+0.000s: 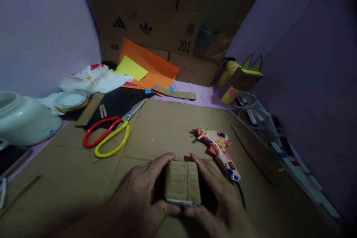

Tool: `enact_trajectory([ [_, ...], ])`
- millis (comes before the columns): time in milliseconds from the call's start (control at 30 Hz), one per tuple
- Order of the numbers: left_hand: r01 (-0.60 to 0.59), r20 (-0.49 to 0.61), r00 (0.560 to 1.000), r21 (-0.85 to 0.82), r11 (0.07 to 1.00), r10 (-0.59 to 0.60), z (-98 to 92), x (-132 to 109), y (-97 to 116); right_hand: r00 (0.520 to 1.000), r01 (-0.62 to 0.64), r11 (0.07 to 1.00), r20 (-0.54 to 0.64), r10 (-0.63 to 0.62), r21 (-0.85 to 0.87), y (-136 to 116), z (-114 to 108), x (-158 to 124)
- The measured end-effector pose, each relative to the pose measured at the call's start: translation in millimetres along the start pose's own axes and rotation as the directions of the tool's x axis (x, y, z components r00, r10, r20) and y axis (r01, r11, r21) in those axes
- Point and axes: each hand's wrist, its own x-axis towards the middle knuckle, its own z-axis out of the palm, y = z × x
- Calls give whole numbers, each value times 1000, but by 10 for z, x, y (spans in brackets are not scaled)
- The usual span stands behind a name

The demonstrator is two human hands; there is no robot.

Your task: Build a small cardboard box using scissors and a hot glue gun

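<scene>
A small folded cardboard piece [182, 183] is held between both of my hands low in the middle of the view. My left hand [141, 193] grips its left side, with fingers curled over the top edge and the thumb under the bottom. My right hand [216, 189] grips its right side the same way. They rest over a flat cardboard sheet [156, 130] that covers the work surface. A glue gun [219, 147] wrapped in patterned paper lies just beyond my right hand.
Red and yellow scissors [111, 134] lie at the left. A white ceramic pot [22, 119], tape roll [71, 100] and plastic bag [93, 78] sit far left. Orange paper [152, 67] leans on stacked cardboard boxes [173, 18]. Yellow tubes with a cardboard box [241, 76] stand at the right.
</scene>
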Motion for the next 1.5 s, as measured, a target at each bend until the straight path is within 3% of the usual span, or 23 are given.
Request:
enact_trajectory([
  [233, -124, -62, 990, 23, 992, 125, 28, 9, -44, 1000, 23, 999, -6, -23, -48, 7, 14, -28],
  [567, -323, -113, 936, 98, 941, 333, 8, 12, -47, 1000, 14, 999, 13, -14, -31, 13, -10, 28],
  [733, -304, -83, 947, 80, 949, 310, -10, 1, -30, 1000, 29, 999, 10, -29, -31, 7, -10, 24],
  [1067, -373, -80, 925, -9, 928, 371, 14, 29, -84, 999, 44, 999, 28, -43, -30, 4, -13, -11],
  [1500, -340, -42, 940, -26, 940, 339, -10, 19, -59, 999, 17, 1000, 31, -16, -16, -7, -5, -3],
])
